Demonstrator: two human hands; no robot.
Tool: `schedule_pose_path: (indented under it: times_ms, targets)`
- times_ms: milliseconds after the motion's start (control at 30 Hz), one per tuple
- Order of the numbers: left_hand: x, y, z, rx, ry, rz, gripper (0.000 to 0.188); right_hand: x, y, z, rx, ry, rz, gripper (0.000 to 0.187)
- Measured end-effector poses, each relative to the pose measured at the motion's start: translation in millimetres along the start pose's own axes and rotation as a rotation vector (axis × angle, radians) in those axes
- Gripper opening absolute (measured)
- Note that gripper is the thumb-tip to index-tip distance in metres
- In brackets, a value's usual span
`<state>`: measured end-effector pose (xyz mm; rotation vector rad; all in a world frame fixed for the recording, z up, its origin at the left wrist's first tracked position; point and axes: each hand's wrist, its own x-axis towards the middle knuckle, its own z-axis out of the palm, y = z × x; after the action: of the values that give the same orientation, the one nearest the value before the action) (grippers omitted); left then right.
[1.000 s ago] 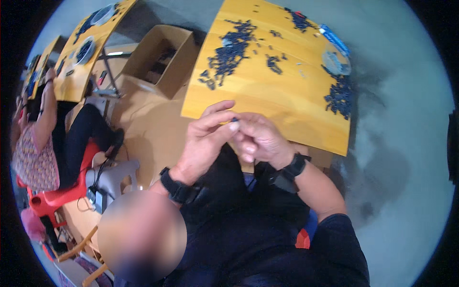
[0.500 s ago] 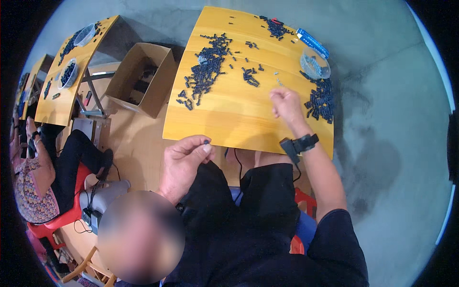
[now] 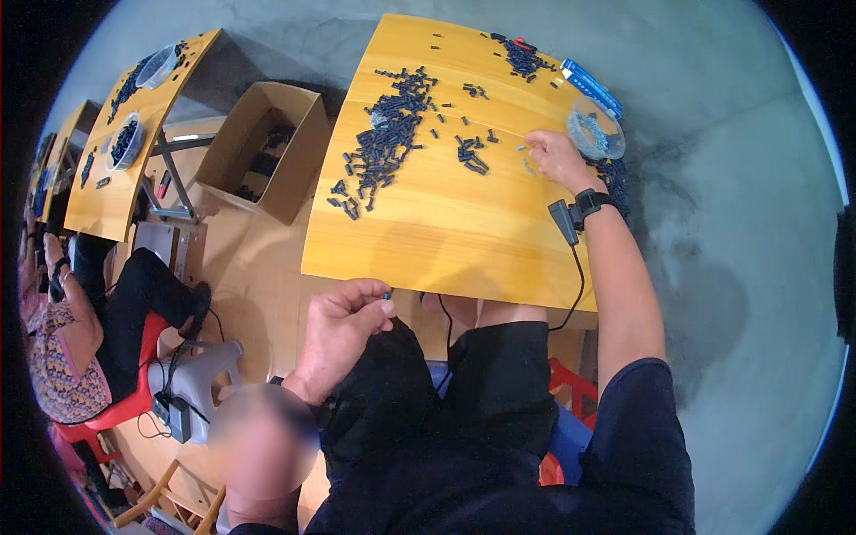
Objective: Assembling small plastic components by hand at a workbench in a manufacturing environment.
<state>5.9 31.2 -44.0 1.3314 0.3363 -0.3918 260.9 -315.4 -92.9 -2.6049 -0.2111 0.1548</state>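
Note:
My left hand [image 3: 343, 323] is at the near edge of the yellow table [image 3: 464, 236], pinching a small black part [image 3: 388, 295] between thumb and forefinger. Farther right over the tabletop, my right hand [image 3: 560, 160] has its fingertips pressed together. They are beside a few tiny silvery pieces [image 3: 529, 167]; whether one is between the fingertips is too small to tell. A clear round tub [image 3: 596, 129] holding small pale pieces stands just beyond that hand. Small black parts [image 3: 470, 153] lie in a little group left of it, and a larger pile [image 3: 392, 129] spreads on the left.
More black parts [image 3: 524, 61] lie at the far edge with a blue box [image 3: 590, 87] nearby. Others [image 3: 612, 178] are partly hidden behind my right wrist. A cardboard box [image 3: 267, 147] stands on the floor at left, and a seated person [image 3: 76, 348] is beyond it. A cable [image 3: 581, 276] hangs from my right wrist.
My right hand has moved away from me and slightly right, reaching the tiny silvery pieces. My left hand has dropped slightly toward me, still pinching the black part.

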Motion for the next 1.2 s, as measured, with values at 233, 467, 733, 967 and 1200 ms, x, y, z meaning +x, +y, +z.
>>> schedule_pose_path:
  times_ms: [233,467,733,967,1200]
  targets:
    - [1.4,-4.7,0.6,0.037,0.011,-0.036,0.018,0.2,-4.4,1.8,-0.052,0.004,-0.098,0.021]
    - [3.4,-2.8,-0.1,0.126,0.024,-0.035,0.016,-6.0,-6.6,-0.7,-0.033,0.123,-0.184,0.016]
    - [3.0,-7.4,-0.3,0.159,0.015,-0.022,0.014,-30.1,-29.0,-2.0,-0.081,0.006,-0.177,0.015]
    - [4.1,-6.8,-0.9,0.223,0.005,0.033,0.014,-35.9,-8.2,-2.6,-0.126,0.070,-0.120,0.016]
    - [4.2,-18.0,-2.7,0.219,0.007,0.066,0.014,-58.7,-22.9,1.4,-0.024,0.072,-0.114,0.012]
